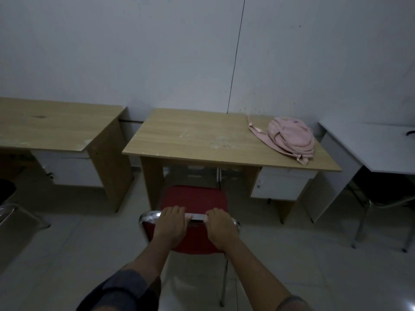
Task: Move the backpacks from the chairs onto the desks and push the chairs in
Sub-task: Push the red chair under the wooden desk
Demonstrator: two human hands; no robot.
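Your left hand [171,225] and right hand [221,227] each curl their fingers over the chrome top rail [195,217] of the red chair [193,199], grasping it side by side. The seat faces the middle desk [190,138], its front edge just under the desktop. The pink backpack [290,136] already lies on that desk's right end. Push evenly with both hands, straight forward between the desk legs.

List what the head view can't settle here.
- Black chair at left: cut by the frame edge; no backpack visible on it.
- Dark object on the grey desk: cut by the right edge.
- Red chair front legs: hidden by its seat.
- Palms of left hand and right hand: face away from the camera.
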